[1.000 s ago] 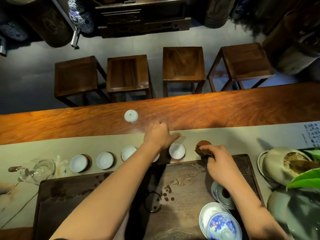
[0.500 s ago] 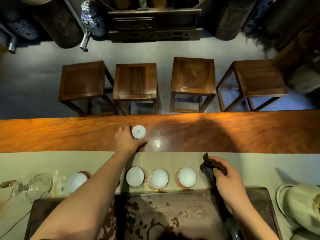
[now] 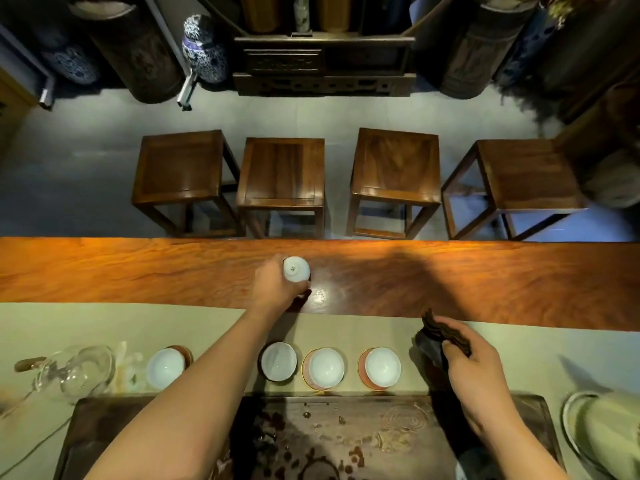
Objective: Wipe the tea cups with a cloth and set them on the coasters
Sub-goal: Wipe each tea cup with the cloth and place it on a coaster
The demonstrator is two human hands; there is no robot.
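My left hand (image 3: 275,289) reaches out over the wooden table (image 3: 485,282) and grips a small white tea cup (image 3: 296,269), which is upside down with its foot facing up. My right hand (image 3: 474,362) holds a dark stack of coasters together with a dark cloth (image 3: 445,332) above the beige runner (image 3: 363,327). Several white tea cups stand in a row on the runner, on round coasters: one (image 3: 164,368) left of my forearm, then a cup (image 3: 278,361), a cup (image 3: 323,368) and a cup (image 3: 379,367). My left forearm hides part of the row.
A dark wet tea tray (image 3: 346,438) lies at the near edge. A glass pitcher (image 3: 74,370) lies at the left, a pale covered bowl (image 3: 602,427) at the right. Several wooden stools (image 3: 284,174) stand beyond the table's far edge.
My left hand has left the cup row, reached to the white cup on the bare wood and closed on it. My right hand has lifted the coasters and cloth off the runner.
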